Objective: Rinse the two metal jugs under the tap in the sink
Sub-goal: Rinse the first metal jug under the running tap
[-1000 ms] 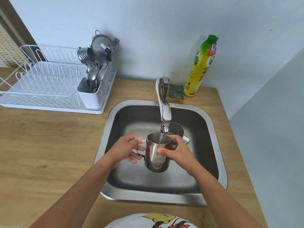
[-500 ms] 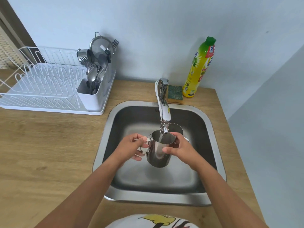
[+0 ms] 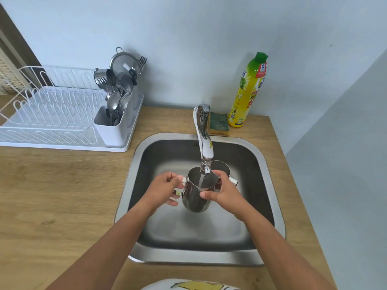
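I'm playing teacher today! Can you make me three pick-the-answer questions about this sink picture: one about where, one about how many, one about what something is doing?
1. How many metal jugs are in the sink? A) one B) two C) four
2. Where is the green sponge? A) in the sink B) on the floor C) on the counter, between the tap and the yellow bottle
3. What is the tap doing? A) running into a jug B) turned off C) spraying the wall
Answers: 1 B, the held jug and the second jug behind it. 2 C, it lies beside the tap's base. 3 A, a water stream falls into the jug that the left hand and right hand hold.
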